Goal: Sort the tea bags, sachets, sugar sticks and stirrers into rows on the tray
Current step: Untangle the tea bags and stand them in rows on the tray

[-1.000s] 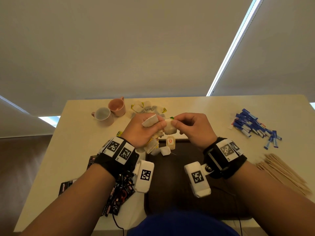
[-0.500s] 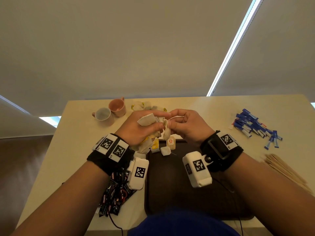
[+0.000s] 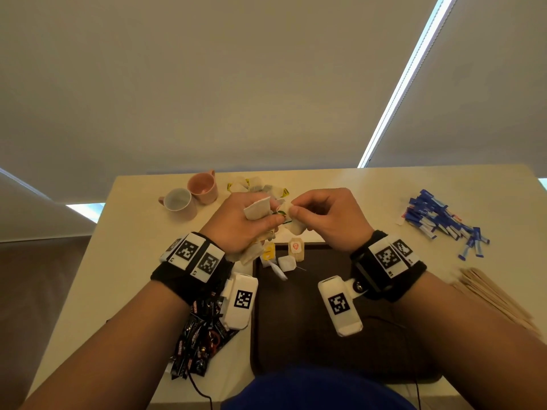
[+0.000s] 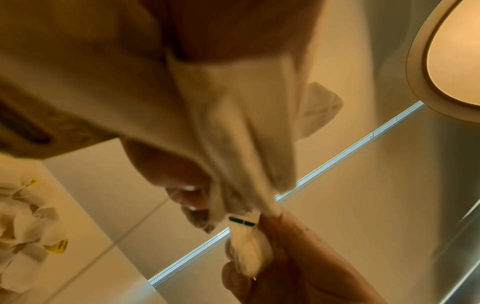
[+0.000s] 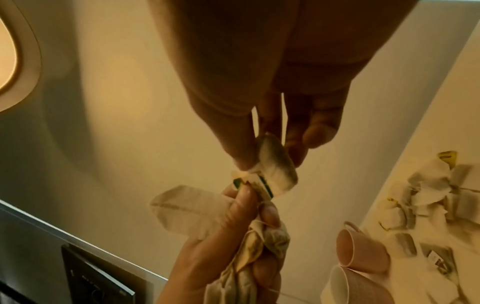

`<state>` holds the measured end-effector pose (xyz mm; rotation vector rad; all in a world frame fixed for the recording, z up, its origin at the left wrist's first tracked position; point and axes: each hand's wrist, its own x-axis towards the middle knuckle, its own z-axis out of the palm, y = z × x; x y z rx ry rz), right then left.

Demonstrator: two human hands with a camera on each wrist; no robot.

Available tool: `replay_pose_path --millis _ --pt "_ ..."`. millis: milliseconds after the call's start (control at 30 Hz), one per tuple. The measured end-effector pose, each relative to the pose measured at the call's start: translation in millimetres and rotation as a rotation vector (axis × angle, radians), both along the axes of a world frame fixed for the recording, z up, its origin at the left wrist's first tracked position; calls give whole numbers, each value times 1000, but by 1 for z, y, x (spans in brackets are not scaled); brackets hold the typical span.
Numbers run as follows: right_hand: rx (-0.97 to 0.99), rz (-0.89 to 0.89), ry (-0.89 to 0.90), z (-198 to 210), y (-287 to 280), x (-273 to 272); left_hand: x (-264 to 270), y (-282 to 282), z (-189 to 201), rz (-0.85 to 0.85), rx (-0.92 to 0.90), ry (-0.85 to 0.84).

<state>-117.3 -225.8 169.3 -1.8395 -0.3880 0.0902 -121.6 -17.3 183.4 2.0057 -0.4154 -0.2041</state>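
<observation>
I judge the job barely begun: the tray (image 3: 325,315) carries only a few tea bags (image 3: 291,255) at its far edge, while the stirrers (image 3: 491,294), sugar sticks (image 3: 438,220) and sachets (image 3: 201,344) lie loose on the worktop (image 3: 133,261). My left hand (image 3: 239,223) clutches a bunch of bags; my right hand (image 3: 328,217) pinches one bag (image 5: 275,166), both grips curled tight above the tray's far edge.
</observation>
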Motion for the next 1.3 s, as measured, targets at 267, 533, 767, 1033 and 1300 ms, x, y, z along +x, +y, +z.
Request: replay_pose_path --millis 267,533,767,1033,1300 --pt "-106 32 -139 0 4 -4 0 1 -2 -21 14 25" --pt "-114 -43 -116 -1 5 -3 -1 1 1 -20 32 32" --pt "-47 -72 -85 -3 5 -3 -1 0 0 23 25 55" --pt "81 -75 -51 0 4 -5 -2 -4 6 45 39 16" --pt "41 -65 -26 2 6 -8 0 -4 5 89 55 16"
